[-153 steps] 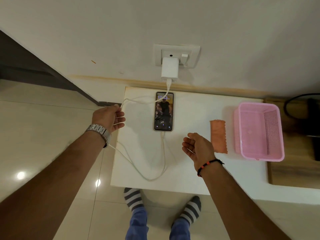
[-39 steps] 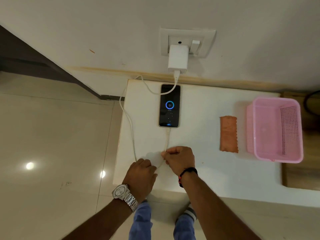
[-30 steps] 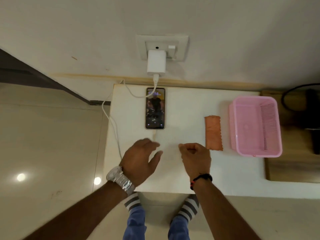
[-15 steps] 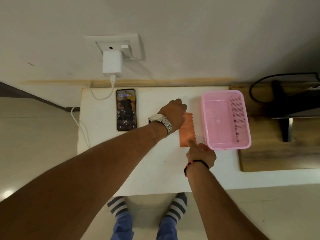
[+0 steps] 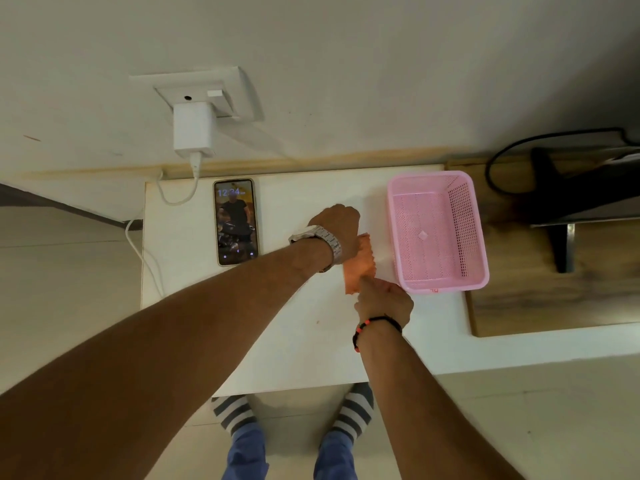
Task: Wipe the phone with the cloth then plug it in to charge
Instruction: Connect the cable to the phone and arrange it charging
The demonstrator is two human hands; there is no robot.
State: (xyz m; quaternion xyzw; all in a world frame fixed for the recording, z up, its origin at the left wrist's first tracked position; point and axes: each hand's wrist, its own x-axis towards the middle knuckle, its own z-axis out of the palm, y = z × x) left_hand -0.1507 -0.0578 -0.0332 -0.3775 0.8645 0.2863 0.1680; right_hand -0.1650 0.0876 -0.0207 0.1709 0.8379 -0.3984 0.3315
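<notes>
Both hands were on the cloth [image 5: 363,268]: the left hand [image 5: 341,223] crossed over from nine o'clock and covered its far end, the right hand [image 5: 384,301] pinched its near end, fingers curled. The cloth lay flat on the counter [image 5: 301,334], just beside the pink basket [image 5: 440,282]. The phone [image 5: 236,221] lay screen-up at nine o'clock of the cloth, unplugged; the cable [image 5: 138,244] trailed off the counter edge from the charger [image 5: 192,131]. Judged: wiping not begun, plugging in outstanding.
</notes>
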